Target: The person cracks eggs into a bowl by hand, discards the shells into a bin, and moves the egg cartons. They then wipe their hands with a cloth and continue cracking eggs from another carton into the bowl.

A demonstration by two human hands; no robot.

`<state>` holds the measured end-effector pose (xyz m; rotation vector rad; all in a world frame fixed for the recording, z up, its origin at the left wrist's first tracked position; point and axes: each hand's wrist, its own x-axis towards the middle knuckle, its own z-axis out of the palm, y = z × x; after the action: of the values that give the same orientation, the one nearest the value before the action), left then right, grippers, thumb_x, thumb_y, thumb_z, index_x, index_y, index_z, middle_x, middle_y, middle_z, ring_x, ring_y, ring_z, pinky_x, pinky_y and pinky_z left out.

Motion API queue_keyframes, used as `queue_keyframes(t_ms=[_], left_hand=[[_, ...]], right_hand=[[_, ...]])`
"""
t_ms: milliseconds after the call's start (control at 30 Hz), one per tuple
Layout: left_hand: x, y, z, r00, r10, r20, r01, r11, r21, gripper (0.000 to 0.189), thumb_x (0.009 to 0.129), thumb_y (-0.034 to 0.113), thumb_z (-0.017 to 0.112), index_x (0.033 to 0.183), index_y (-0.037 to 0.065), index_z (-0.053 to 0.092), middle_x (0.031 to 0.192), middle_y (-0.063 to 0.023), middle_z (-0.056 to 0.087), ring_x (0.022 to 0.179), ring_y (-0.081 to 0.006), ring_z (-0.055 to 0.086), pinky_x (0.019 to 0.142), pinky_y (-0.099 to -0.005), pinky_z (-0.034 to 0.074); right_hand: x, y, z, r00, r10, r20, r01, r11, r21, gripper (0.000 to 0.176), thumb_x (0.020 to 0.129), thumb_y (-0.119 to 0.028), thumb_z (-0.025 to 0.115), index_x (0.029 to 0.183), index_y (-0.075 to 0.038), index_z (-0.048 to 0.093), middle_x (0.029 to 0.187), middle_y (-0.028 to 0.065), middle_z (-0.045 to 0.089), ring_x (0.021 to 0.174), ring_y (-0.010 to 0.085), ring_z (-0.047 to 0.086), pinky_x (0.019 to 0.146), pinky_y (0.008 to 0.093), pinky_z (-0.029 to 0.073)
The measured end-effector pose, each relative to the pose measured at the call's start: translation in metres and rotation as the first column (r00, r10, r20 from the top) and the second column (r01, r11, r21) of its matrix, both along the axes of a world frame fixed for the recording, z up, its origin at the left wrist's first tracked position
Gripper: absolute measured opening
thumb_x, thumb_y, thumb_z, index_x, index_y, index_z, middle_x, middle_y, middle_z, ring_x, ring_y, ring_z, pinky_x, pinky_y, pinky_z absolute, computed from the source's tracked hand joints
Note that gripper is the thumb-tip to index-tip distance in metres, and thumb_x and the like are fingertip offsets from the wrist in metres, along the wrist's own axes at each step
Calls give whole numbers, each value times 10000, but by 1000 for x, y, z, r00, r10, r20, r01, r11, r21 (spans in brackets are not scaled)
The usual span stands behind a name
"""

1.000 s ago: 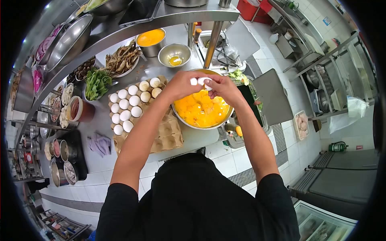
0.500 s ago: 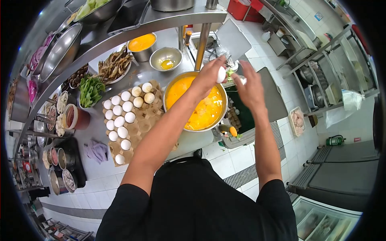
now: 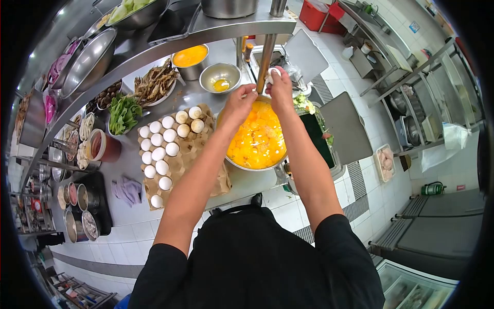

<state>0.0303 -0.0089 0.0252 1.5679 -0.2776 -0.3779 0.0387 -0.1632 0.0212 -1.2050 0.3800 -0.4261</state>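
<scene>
Over the back rim of a steel pot point(image 3: 228, 158) full of cracked eggs point(image 3: 257, 136), both hands are raised close together. My left hand point(image 3: 240, 107) is closed in a pinch, a small whitish bit at its fingertips; what it is I cannot make out. Just right of it, my right hand point(image 3: 280, 91) grips a white eggshell point(image 3: 273, 75). Left of the pot lies a cardboard egg tray point(image 3: 193, 172), with several white eggs point(image 3: 158, 154) in its left and back cups. Behind the pot, a steel bowl point(image 3: 220, 77) holds a little raw egg.
A pot of beaten egg point(image 3: 190, 56), dried fish point(image 3: 156, 82) and leafy greens point(image 3: 123, 114) stand at the back left. A steel shelf point(image 3: 226, 28) overhangs the counter. Right of the pot is an open bin point(image 3: 315, 139) with a grey lid point(image 3: 343, 126). A purple cloth point(image 3: 127, 190) lies left.
Both hands moved back over the pot's far rim, the right one from above the bin. The whole egg seen in my left hand no longer shows there.
</scene>
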Motion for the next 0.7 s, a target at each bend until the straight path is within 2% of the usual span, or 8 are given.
queue_keyframes(t_ms=[167,233,333,433,500,533,667,700], left_hand=[[3,6,22,974,-126,189,132,991,-23,483,871,135,696,1330,26,590,1185,-73,635,948,-140,638,800,-269,517],[9,13,26,913,-359,195,360,932,31,453,818,79,724,1262,29,647,1078,-79,717,903,-154,686,778,-282,553],[2,26,20,909,-357,214,334,933,136,409,819,56,701,1227,71,684,1027,-75,725,858,-152,690,769,-290,546],[-7,30,16,902,-360,237,303,921,246,419,805,27,683,1209,137,709,1041,-78,714,846,-153,683,760,-310,541],[-16,24,14,767,-317,557,78,909,410,470,814,-48,646,1256,108,685,1104,-60,652,888,-134,646,790,-265,521],[-20,17,22,785,-351,510,159,911,381,513,809,-23,664,1298,131,660,1183,-86,595,937,-175,628,842,-267,520],[-41,53,73,774,-245,583,141,966,218,531,835,52,699,1352,130,606,1299,-104,550,1003,-185,614,903,-301,524],[-41,85,83,819,-182,544,75,974,215,505,837,56,702,1332,109,617,1299,-97,558,1005,-175,615,901,-307,523]], right_hand=[[-55,-8,21,950,308,49,-312,940,139,284,1026,-190,548,1273,-52,562,911,9,621,636,70,529,575,226,449],[-71,-6,29,845,520,-127,-509,854,109,277,1008,-178,588,1253,-50,600,890,1,630,631,70,529,573,226,450],[-78,-14,25,771,600,-213,-627,775,-82,320,982,-219,644,1249,-45,646,851,-5,633,654,70,542,602,220,457],[-88,-12,39,726,526,-442,-686,586,-431,395,927,-287,711,1257,-73,673,800,16,636,666,73,557,609,230,470],[-93,-7,36,870,376,-319,-481,503,-718,424,917,-319,712,1267,-85,660,800,38,636,678,96,568,611,254,486],[-98,-4,46,837,335,-433,-543,603,-584,432,910,-335,712,1257,-86,648,832,51,650,693,110,582,629,264,494],[-110,-34,37,958,151,-244,-268,772,-576,470,917,-308,710,1319,-89,601,968,81,680,785,151,632,732,301,523],[-116,-43,44,953,-56,-298,-222,539,-812,528,923,-307,699,1371,-65,562,1086,160,689,894,239,664,819,360,527]])
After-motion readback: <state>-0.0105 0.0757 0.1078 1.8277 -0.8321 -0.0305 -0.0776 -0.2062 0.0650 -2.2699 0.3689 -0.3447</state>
